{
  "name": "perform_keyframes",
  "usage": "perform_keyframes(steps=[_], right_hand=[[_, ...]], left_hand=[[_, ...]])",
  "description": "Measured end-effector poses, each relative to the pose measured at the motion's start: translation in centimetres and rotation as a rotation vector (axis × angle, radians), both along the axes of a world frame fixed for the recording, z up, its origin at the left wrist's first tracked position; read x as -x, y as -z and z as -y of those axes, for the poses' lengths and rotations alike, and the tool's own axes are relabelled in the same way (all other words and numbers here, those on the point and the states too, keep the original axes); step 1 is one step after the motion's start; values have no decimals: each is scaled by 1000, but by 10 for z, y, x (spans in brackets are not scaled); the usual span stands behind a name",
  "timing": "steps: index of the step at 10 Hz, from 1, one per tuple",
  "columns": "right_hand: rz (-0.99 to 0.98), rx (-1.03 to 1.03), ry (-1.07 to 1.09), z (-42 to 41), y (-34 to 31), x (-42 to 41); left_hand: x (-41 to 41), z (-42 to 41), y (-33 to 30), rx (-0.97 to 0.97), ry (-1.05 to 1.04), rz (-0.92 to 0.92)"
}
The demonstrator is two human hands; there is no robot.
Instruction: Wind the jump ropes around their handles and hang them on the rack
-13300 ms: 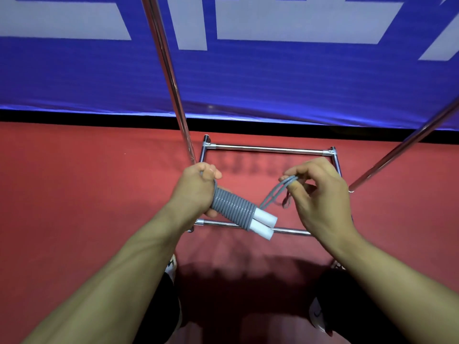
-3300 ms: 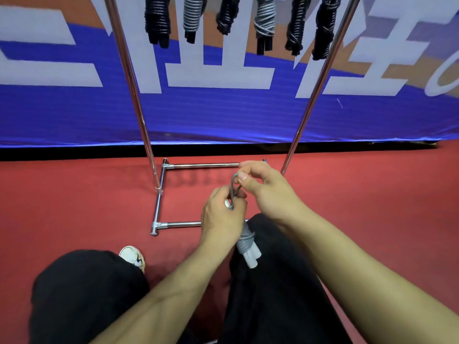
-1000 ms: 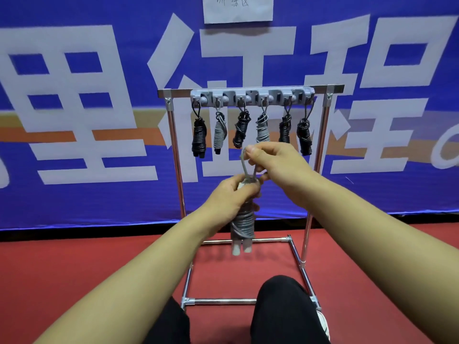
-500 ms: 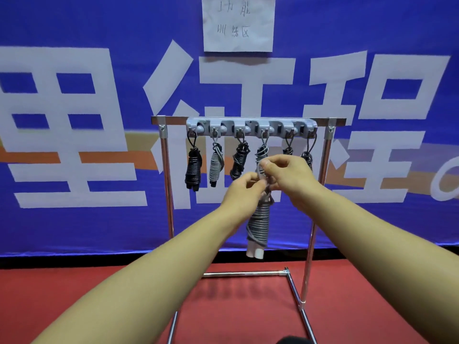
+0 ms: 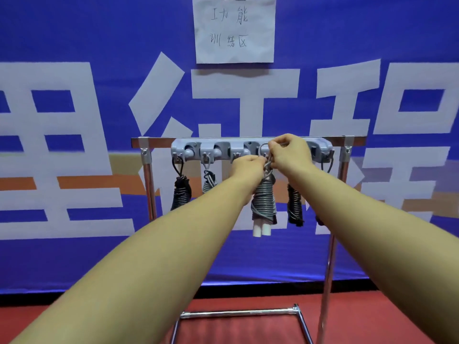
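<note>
Both hands have gone up to the grey plastic hook bar [image 5: 250,148] on the metal rack. The right hand [image 5: 289,152] pinches the loop of the grey wound jump rope [image 5: 263,202] at a hook, and the left hand [image 5: 247,167] grips it just below. It looks almost hung.

Chrome rack [image 5: 149,192] stands on the red floor [image 5: 248,328] before a blue banner. A grey hook strip [image 5: 216,151] is fixed along its top bar. Wound black rope [image 5: 180,194], grey rope [image 5: 209,183] and another black rope [image 5: 295,206] hang from the hooks. The base frame rests flat on the floor.
</note>
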State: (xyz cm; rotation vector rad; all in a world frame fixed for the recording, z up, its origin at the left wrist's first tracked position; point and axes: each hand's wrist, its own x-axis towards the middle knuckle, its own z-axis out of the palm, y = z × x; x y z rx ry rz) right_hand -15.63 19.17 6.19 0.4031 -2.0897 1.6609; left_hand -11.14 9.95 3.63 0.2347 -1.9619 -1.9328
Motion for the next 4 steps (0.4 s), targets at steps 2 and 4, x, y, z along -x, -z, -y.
perform_keyframes(steps=[2,4], right_hand=[[-20,-114,89,-7,24,36],[-10,-126,25,-10,41,39]], left_hand=[[41,-3,16,47,36,85],[50,1,33,83,-48,88]])
